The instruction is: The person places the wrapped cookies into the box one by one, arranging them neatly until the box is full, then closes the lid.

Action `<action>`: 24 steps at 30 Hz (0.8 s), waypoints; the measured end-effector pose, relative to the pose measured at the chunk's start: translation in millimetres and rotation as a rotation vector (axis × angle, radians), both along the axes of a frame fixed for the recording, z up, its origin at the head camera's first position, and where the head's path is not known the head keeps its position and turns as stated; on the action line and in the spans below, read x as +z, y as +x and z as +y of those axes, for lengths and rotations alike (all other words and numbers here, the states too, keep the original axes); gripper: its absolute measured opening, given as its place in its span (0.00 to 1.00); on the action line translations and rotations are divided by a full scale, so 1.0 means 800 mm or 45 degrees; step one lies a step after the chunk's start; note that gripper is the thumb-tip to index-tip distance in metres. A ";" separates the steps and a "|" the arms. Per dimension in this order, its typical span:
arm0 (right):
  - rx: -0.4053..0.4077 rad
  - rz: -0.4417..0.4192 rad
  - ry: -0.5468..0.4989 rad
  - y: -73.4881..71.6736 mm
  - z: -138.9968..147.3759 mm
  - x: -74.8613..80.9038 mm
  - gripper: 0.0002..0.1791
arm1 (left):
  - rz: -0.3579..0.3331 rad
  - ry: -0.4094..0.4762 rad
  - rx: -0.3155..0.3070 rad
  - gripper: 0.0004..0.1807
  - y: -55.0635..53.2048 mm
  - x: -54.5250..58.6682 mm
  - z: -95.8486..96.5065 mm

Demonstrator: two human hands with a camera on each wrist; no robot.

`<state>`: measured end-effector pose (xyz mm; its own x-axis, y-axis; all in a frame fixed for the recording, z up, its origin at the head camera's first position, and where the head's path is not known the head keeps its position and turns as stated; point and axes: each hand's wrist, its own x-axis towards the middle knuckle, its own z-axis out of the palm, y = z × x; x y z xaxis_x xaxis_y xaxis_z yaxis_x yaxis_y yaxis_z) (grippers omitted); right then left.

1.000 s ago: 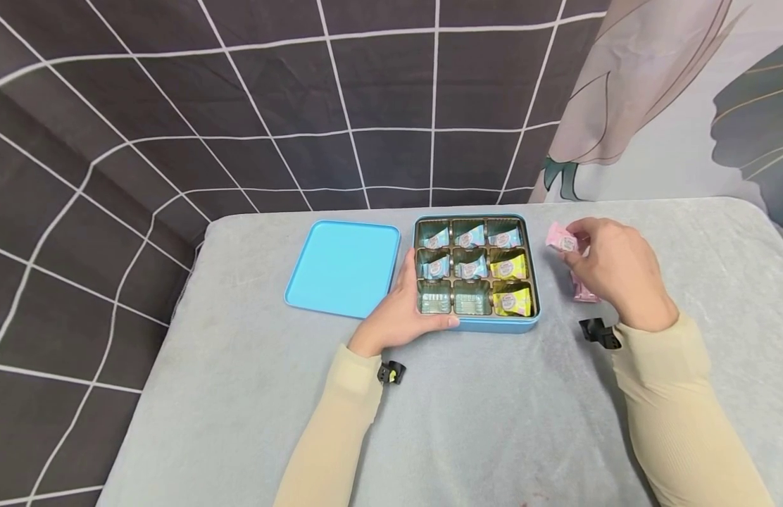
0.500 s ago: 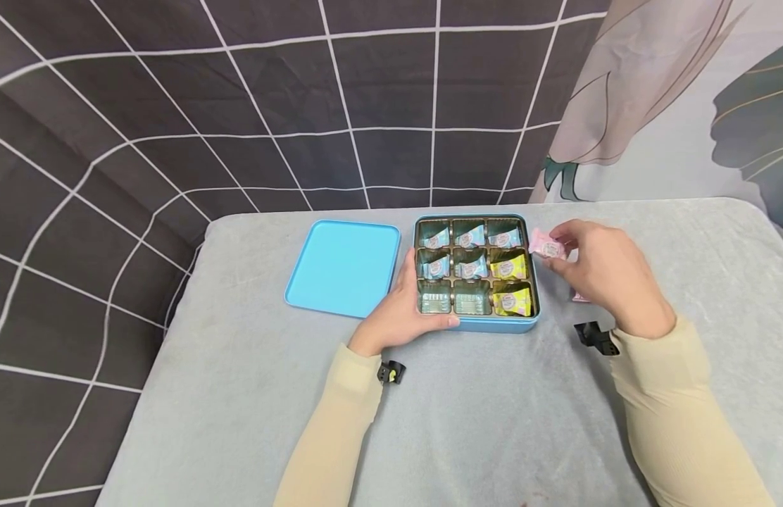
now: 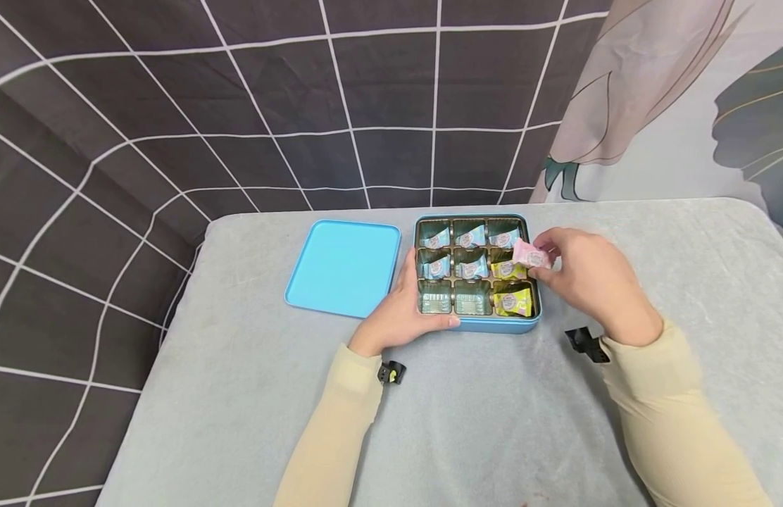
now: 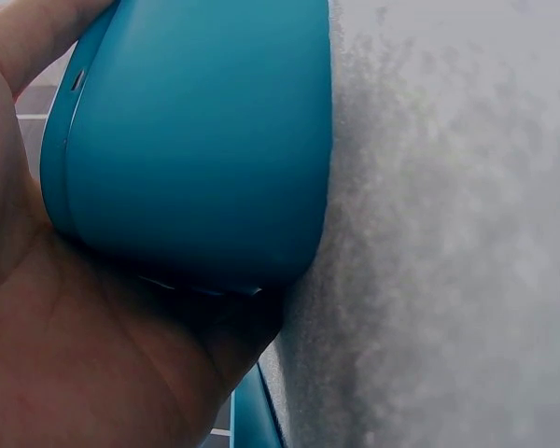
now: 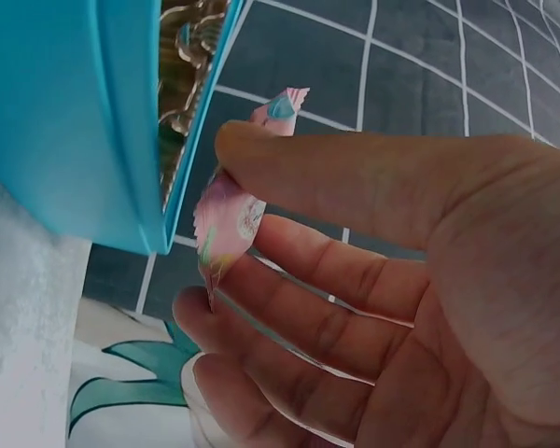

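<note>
My right hand (image 3: 584,278) pinches a pink wrapped candy (image 3: 531,254) between thumb and fingers, over the right side of a blue box (image 3: 493,324). In the right wrist view the candy (image 5: 229,215) is held beside the box's rim. The box has a divided tray with blue-wrapped candies (image 3: 471,267) in the back and middle rows. A yellow-wrapped candy (image 3: 513,303) lies in the front right compartment; another is partly hidden behind the pink one. The two front compartments at left hold no candy. My left hand (image 3: 401,313) grips the box's front left corner, its thumb along the front.
A blue lid (image 3: 343,269) lies on the grey cloth-covered table (image 3: 239,394), left of the box. A dark checked curtain (image 3: 391,84) hangs behind the table, and a flowered curtain (image 3: 670,105) at the back right.
My right hand has moved left with the pink candy, from beside the box to above its right side. Another pink candy on the table has become hidden. My left hand stays put.
</note>
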<state>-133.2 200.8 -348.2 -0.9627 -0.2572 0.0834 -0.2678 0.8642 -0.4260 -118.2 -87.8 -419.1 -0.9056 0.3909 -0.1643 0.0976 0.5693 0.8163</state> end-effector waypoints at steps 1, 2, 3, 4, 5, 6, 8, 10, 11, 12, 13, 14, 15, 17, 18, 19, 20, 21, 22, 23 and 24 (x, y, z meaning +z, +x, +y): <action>0.007 -0.007 -0.002 0.000 -0.001 0.000 0.17 | -0.001 -0.001 0.000 0.74 0.000 0.000 0.000; 0.012 -0.015 -0.005 0.001 -0.003 0.000 0.17 | 0.000 -0.003 0.000 0.74 0.000 0.001 0.000; 0.017 -0.020 -0.006 0.001 -0.004 0.000 0.17 | -0.001 -0.004 -0.002 0.74 0.000 0.001 0.000; 0.021 -0.025 -0.010 0.002 -0.005 0.001 0.18 | -0.001 -0.004 -0.003 0.74 0.000 0.001 0.000; 0.025 -0.031 -0.015 0.003 -0.007 0.001 0.18 | 0.000 -0.004 -0.004 0.74 0.000 0.001 0.000; 0.029 -0.036 -0.020 0.004 -0.008 0.001 0.18 | -0.001 -0.002 -0.006 0.74 0.000 0.001 0.000; 0.040 -0.036 -0.021 0.005 -0.011 0.001 0.18 | -0.002 -0.001 -0.008 0.74 0.000 0.001 0.000; 0.051 -0.034 -0.022 0.007 -0.013 0.001 0.18 | -0.006 0.000 -0.009 0.74 0.000 0.001 0.000; 0.058 -0.032 -0.020 0.007 -0.014 0.001 0.18 | -0.009 0.002 -0.009 0.74 0.000 0.001 0.000; 0.064 -0.028 -0.017 0.008 -0.016 0.001 0.17 | -0.010 0.000 -0.008 0.74 0.000 0.001 0.000; 0.070 -0.024 -0.014 0.009 -0.017 0.001 0.17 | -0.011 -0.002 -0.006 0.75 0.000 0.001 0.000; 0.073 -0.025 -0.015 0.009 -0.018 0.001 0.17 | -0.010 0.001 -0.005 0.75 0.000 0.001 0.000; 0.077 -0.026 -0.014 0.010 -0.020 0.002 0.17 | -0.009 0.000 -0.004 0.75 0.000 0.001 0.000; 0.085 -0.029 -0.012 0.011 -0.023 0.002 0.18 | -0.002 0.002 -0.004 0.75 0.000 0.001 -0.001; 0.088 -0.030 -0.010 0.012 -0.024 0.002 0.18 | 0.001 0.001 -0.004 0.75 -0.001 0.000 -0.001; 0.095 -0.031 -0.007 0.012 -0.026 0.002 0.18 | 0.003 0.003 -0.005 0.75 -0.001 0.000 -0.001; 0.101 -0.033 -0.002 0.013 -0.027 0.001 0.18 | 0.006 0.005 -0.007 0.75 -0.001 0.000 -0.001; 0.109 -0.035 0.004 0.014 -0.029 0.001 0.17 | 0.007 0.004 -0.008 0.75 -0.001 0.000 -0.001; 0.116 -0.038 0.007 0.014 -0.031 0.001 0.17 | 0.006 0.005 -0.008 0.75 -0.001 0.000 0.000; 0.123 -0.039 0.011 0.014 -0.032 0.001 0.17 | 0.005 0.005 -0.007 0.75 -0.001 0.000 0.000; 0.128 -0.038 0.018 0.015 -0.034 0.000 0.17 | 0.003 0.006 -0.006 0.75 -0.001 0.000 0.000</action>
<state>-121.3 173.7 -347.8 -0.9339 -0.3539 0.0507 -0.3411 0.8394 -0.4231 -118.9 -87.9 -418.7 -0.9042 0.3958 -0.1607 0.1018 0.5650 0.8188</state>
